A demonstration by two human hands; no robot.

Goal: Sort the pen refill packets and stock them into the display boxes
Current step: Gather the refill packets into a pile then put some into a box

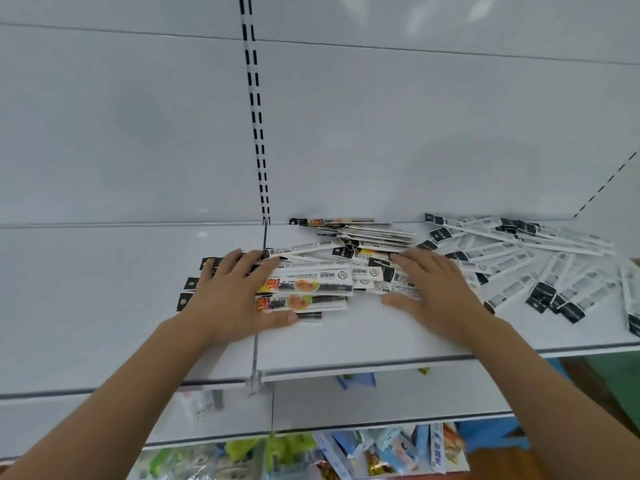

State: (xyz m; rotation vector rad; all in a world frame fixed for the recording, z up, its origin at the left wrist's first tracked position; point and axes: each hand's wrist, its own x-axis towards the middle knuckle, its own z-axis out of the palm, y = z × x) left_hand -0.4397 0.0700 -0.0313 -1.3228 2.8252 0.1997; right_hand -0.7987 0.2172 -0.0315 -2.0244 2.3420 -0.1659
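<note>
Head view: nearest the camera, below the shelf edge, coloured packaged goods [391,455] hang or lie on a lower level, too blurred to name. Two bare forearms reach up from the bottom corners onto a white shelf [346,341]. The left hand [239,292] lies flat with its fingers spread and straight, pressing on the left end of a cluster of pen refill packets [311,289]; its thumb points right along the front edge of the cluster. Under its fingertips lie several packets with black header ends that stick out to the left. The right hand [436,285] is likewise spread flat, fingers straight, resting on the right side of the same cluster, thumb pointing left on the bare shelf. Between the hands, two packets with an orange and yellow picture lie uppermost. Behind them a second heap of similar packets [360,233] sits against the back panel. To the right, a loose scatter of white packets with black ends [540,265] fans out across the shelf. Farthest back rises the pale back panel with a slotted upright [258,133].
</note>
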